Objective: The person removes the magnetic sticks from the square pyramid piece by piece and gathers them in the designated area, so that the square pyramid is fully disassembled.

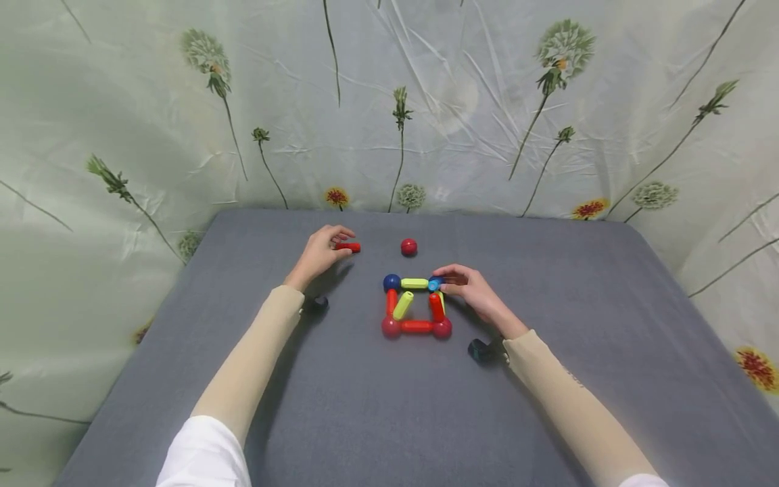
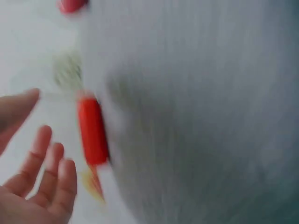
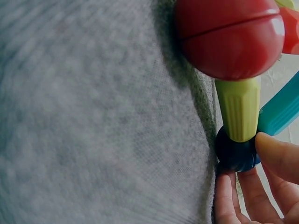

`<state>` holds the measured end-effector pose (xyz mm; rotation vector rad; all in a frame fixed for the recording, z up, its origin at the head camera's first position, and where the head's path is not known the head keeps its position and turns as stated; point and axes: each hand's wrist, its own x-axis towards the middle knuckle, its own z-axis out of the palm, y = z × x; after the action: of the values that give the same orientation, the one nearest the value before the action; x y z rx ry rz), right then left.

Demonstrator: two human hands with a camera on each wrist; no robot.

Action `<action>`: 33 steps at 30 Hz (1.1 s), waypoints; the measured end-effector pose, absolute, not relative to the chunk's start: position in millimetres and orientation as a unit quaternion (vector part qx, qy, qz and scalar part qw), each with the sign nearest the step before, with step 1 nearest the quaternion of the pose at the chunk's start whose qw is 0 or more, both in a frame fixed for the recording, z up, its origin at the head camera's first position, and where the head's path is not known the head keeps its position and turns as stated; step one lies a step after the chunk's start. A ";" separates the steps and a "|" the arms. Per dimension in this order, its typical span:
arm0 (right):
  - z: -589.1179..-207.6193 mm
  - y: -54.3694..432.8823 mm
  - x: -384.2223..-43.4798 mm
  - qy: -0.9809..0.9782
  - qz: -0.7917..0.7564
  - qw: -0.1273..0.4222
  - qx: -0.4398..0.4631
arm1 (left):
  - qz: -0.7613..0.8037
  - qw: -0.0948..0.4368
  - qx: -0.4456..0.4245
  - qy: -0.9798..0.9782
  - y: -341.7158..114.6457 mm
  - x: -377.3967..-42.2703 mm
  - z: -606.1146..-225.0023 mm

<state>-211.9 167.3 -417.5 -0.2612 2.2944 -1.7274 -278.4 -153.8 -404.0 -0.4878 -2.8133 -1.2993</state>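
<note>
My left hand (image 1: 318, 253) hovers over a loose red rod (image 1: 353, 247) at the back of the table. In the left wrist view its thumb and fingers are spread apart, with the red rod (image 2: 92, 130) beyond the fingertips. My right hand (image 1: 475, 291) holds the dark blue ball (image 3: 233, 151) at the back right corner of a square frame of rods and balls. From that ball a light blue rod (image 3: 282, 109) slants up, close by the thumb. A yellow rod (image 3: 238, 109) links the ball to a red ball (image 3: 229, 37).
A loose red ball (image 1: 409, 247) lies behind the frame. Its other back corner is a dark blue ball (image 1: 392, 283); the front has red balls joined by a red rod (image 1: 416, 327). A yellow rod (image 1: 403, 306) and red rod (image 1: 436, 307) rise from the front corners.
</note>
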 end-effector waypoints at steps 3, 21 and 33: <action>-417.5 168.1 -211.9 0.786 -0.598 0.128 -0.089 | -0.472 -0.011 -0.218 -0.854 -139.9 -253.4 -395.7; -421.5 169.5 -215.0 0.783 -0.602 0.128 -0.088 | -0.458 -0.087 -0.294 -0.834 -77.9 -182.1 -410.0; -421.2 169.6 -214.6 0.789 -0.594 0.129 -0.086 | -0.445 -0.014 -0.264 -0.856 -99.9 -202.0 -404.7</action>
<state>-214.6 169.6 -421.2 -0.2486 2.2934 -1.7278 -202.0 -99.9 -404.7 -0.8358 -2.7124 -1.4100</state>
